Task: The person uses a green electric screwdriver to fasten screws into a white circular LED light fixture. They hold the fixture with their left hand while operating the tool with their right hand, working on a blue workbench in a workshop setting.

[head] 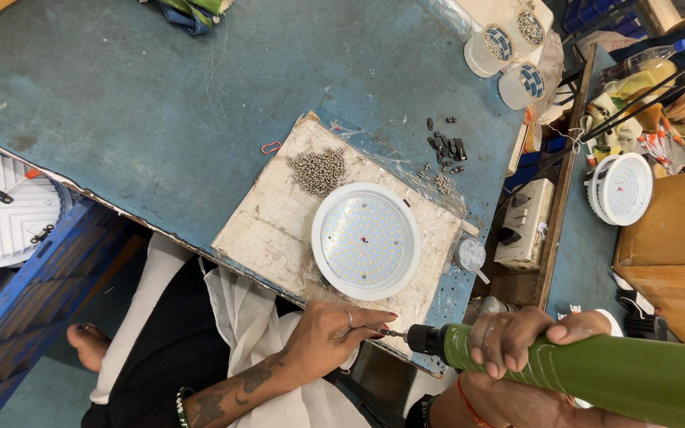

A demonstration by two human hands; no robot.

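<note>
A round white light panel [365, 240] with rows of small diodes lies on a worn white board [271, 222] on the blue table. My right hand [517, 339] grips a green electric screwdriver [596, 368], whose bit points left. My left hand [338, 326], with a ring on one finger, pinches the bit's tip at the board's near edge, just below the panel. Whether a screw sits on the tip is too small to tell.
A heap of small silver screws [319, 170] lies on the board, dark clips [445, 150] beyond it. White lidded tubs [509, 51] stand at the far right. Another round lamp [620, 188], a socket box [523, 223] and a cardboard box [675, 254] are on the right; stacked white panels [1, 210] on the left.
</note>
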